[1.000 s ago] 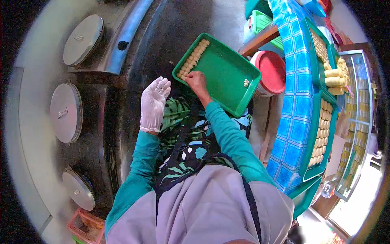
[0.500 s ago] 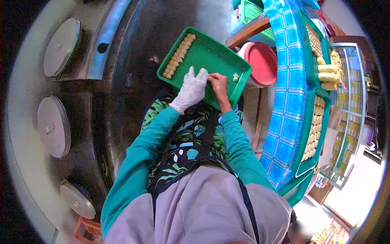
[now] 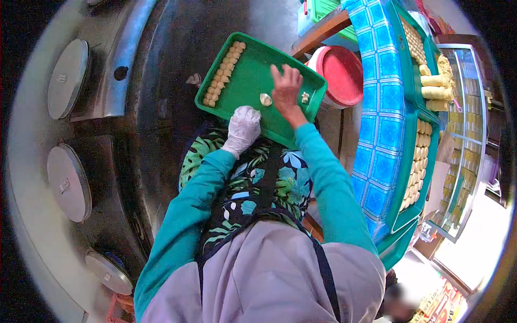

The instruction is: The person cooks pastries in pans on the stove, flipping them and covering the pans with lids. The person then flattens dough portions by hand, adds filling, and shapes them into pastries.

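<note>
A green tray point(image 3: 258, 59) rests at my lap, with rows of small pale dough pieces point(image 3: 223, 74) along its left side. My left hand point(image 3: 244, 128), in a white glove, is closed at the tray's near edge; what it holds, if anything, is hidden. My bare right hand point(image 3: 286, 89) is over the tray with its fingers apart and nothing in them. Between the hands lies a pale dough lump point(image 3: 265, 99) on the tray. A smaller dough bit point(image 3: 305, 98) lies to the right of my right hand.
To the right, a table with a blue checked cloth point(image 3: 377, 129) bears trays of dough pieces point(image 3: 417, 161) and dough rolls point(image 3: 437, 92). A red-lidded bucket point(image 3: 340, 75) stands beside the green tray. Round metal lids point(image 3: 69, 183) line the left. Part of a person point(image 3: 397, 304) shows at the lower right.
My left hand has closed and drawn back toward the tray's near edge. My right hand has opened and moved farther over the tray. A dough lump now shows between them.
</note>
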`<state>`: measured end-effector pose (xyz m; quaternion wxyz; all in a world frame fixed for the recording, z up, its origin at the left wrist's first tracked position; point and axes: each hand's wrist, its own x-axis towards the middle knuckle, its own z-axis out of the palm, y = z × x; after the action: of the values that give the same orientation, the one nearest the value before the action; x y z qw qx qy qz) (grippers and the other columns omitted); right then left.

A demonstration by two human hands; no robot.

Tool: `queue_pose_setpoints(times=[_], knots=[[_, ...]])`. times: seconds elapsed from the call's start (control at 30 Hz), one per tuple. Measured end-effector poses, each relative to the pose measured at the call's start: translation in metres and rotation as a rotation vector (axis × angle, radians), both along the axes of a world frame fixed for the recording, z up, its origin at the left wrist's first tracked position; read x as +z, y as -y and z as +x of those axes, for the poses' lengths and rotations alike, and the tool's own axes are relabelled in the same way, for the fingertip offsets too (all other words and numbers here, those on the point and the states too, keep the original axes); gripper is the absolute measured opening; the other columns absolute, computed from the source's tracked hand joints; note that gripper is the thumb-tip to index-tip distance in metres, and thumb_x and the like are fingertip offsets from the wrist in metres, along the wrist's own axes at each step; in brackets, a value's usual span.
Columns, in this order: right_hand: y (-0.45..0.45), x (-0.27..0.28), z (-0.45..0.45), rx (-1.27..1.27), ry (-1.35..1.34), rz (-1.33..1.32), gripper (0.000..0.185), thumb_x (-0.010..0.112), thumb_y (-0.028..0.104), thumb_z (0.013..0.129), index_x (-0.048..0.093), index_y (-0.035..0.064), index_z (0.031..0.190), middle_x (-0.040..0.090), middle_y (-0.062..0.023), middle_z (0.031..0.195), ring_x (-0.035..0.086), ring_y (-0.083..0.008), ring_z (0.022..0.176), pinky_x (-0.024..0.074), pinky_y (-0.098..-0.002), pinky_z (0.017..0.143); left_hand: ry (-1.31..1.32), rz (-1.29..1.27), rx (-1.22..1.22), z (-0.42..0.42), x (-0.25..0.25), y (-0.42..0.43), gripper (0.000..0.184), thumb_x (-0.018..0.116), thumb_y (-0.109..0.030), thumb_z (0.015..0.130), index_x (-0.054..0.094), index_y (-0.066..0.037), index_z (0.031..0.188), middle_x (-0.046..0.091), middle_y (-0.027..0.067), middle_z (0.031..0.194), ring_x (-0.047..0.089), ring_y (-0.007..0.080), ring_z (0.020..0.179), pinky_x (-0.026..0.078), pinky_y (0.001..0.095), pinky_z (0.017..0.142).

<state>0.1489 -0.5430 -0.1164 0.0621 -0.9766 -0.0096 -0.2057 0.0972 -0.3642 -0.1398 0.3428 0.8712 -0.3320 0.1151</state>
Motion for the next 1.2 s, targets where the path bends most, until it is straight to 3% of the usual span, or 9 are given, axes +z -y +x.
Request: queue_pose_setpoints(times=[0.07, 0.17, 0.6, 0.7, 0.77, 0.83, 0.87, 0.97, 1.2], knots=[[-0.012, -0.013, 0.027, 0.129, 0.160, -0.354, 0.047, 0.052, 0.008, 0.083, 0.050, 0.0137, 0.130, 0.052, -0.0192, 0.122, 0.050, -0.0340, 0.107, 0.0399, -0.0491, 0.084, -0.031, 0.132, -0.012, 0.000, 0.004, 0.001, 0.019, 0.061, -0.009, 0.070, 0.065, -0.009, 0.089, 0.064, 0.0082, 0.088, 0.061, 0.0279, 0.091, 0.050, 0.0397, 0.080], [-0.029, -0.031, 0.030, 0.181, 0.140, -0.394, 0.055, 0.048, 0.012, 0.088, 0.039, 0.0169, 0.141, 0.045, -0.0233, 0.136, 0.046, -0.0351, 0.118, 0.0363, -0.0512, 0.090, 0.008, 0.105, -0.015, 0.002, 0.005, 0.001, 0.004, 0.060, -0.014, 0.073, 0.059, -0.010, 0.075, 0.059, 0.0076, 0.078, 0.058, 0.0266, 0.084, 0.047, 0.0395, 0.077], [-0.045, -0.033, 0.029, 0.097, 0.089, -0.310, 0.064, 0.049, 0.008, 0.087, 0.032, 0.0246, 0.146, 0.039, -0.0252, 0.142, 0.043, -0.0369, 0.124, 0.0334, -0.0555, 0.095, -0.050, 0.143, -0.007, 0.004, 0.006, 0.001, 0.014, 0.059, -0.010, 0.069, 0.064, -0.010, 0.082, 0.063, 0.0084, 0.086, 0.061, 0.0282, 0.089, 0.050, 0.0396, 0.081], [-0.036, -0.016, 0.027, 0.072, 0.130, -0.259, 0.054, 0.050, 0.008, 0.085, 0.047, 0.0217, 0.137, 0.046, -0.0196, 0.136, 0.044, -0.0361, 0.121, 0.0343, -0.0534, 0.094, -0.072, 0.126, -0.012, 0.005, 0.007, 0.003, 0.013, 0.059, -0.010, 0.069, 0.064, -0.010, 0.081, 0.063, 0.0085, 0.085, 0.061, 0.0282, 0.088, 0.050, 0.0401, 0.080], [-0.026, -0.006, 0.015, -0.083, 0.249, 0.154, 0.051, 0.052, 0.000, 0.078, 0.060, 0.0199, 0.125, 0.052, -0.0142, 0.125, 0.045, -0.0347, 0.116, 0.0340, -0.0517, 0.095, -0.067, 0.060, 0.022, 0.008, 0.010, 0.002, 0.027, 0.059, -0.010, 0.072, 0.062, -0.006, 0.099, 0.062, 0.0135, 0.100, 0.057, 0.0342, 0.100, 0.047, 0.0427, 0.089], [-0.012, -0.005, -0.022, -0.084, 0.043, 0.138, 0.047, 0.056, 0.001, 0.075, 0.065, 0.0215, 0.116, 0.053, -0.0132, 0.122, 0.044, -0.0355, 0.117, 0.0345, -0.0521, 0.095, -0.104, 0.102, 0.028, 0.008, 0.016, 0.003, 0.047, 0.058, -0.020, 0.083, 0.054, -0.002, 0.127, 0.055, 0.0179, 0.128, 0.046, 0.0464, 0.120, 0.039, 0.0533, 0.101], [-0.003, -0.008, -0.043, -0.020, -0.146, 0.082, 0.048, 0.060, 0.004, 0.074, 0.064, 0.0235, 0.118, 0.051, -0.0153, 0.127, 0.041, -0.0373, 0.121, 0.0341, -0.0544, 0.095, -0.101, 0.103, 0.010, 0.008, 0.022, 0.004, 0.047, 0.058, -0.020, 0.083, 0.054, -0.002, 0.127, 0.055, 0.0179, 0.128, 0.046, 0.0464, 0.120, 0.039, 0.0533, 0.101], [-0.008, -0.004, -0.088, 0.035, -0.334, -0.115, 0.060, 0.057, 0.002, 0.077, 0.056, 0.0284, 0.131, 0.040, -0.0233, 0.138, 0.034, -0.0437, 0.128, 0.0297, -0.0599, 0.101, -0.092, 0.552, -0.097, 0.007, 0.028, 0.008, 0.068, 0.050, -0.053, 0.091, 0.045, -0.006, 0.140, 0.042, 0.0104, 0.146, 0.026, 0.0551, 0.134, 0.023, 0.0711, 0.103], [-0.009, 0.007, -0.107, -0.007, -0.427, -0.068, 0.065, 0.049, -0.001, 0.082, 0.047, 0.0312, 0.139, 0.026, -0.0308, 0.146, 0.024, -0.0522, 0.135, 0.0246, -0.0663, 0.105, -0.076, 0.608, -0.171, 0.011, 0.030, -0.003, 0.062, 0.044, -0.051, 0.095, 0.043, -0.011, 0.142, 0.039, 0.0078, 0.149, 0.023, 0.0551, 0.135, 0.020, 0.0705, 0.105]])
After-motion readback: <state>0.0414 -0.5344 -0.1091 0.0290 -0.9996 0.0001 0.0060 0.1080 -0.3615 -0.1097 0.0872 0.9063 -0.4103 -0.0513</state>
